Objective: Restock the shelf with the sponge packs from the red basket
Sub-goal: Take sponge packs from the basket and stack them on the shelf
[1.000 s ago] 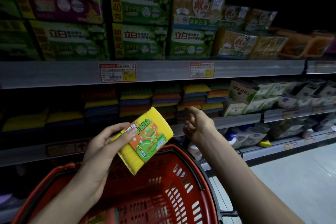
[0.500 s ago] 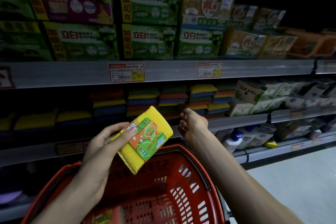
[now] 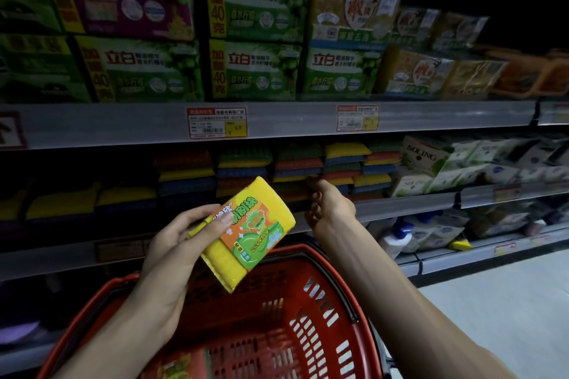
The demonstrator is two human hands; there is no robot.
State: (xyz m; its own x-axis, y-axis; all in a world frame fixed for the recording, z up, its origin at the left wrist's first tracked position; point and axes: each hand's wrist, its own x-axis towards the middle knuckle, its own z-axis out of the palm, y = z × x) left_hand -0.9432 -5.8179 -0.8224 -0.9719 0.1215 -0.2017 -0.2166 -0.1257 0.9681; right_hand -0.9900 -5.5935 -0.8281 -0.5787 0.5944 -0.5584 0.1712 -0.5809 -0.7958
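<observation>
Right hand [image 3: 331, 206] has moved in to the stacked sponges [image 3: 295, 169] at frame centre. Fingers are hidden, so can't tell if it grips anything. Shelf [image 3: 400, 208] row looks well filled, lower towards the left. Red basket [image 3: 338, 283] sits bottom centre with at least one more pack [image 3: 175, 366] inside. Yellow sponge pack [image 3: 246, 234] is above the basket, pinched in left hand [image 3: 172, 249], not yet shelved. Partway through, I'd say.

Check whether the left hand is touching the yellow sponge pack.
Touching. The head view shows the left hand gripping the yellow sponge pack, which it holds tilted, with one fingertip pressed flat on the printed label.
</observation>
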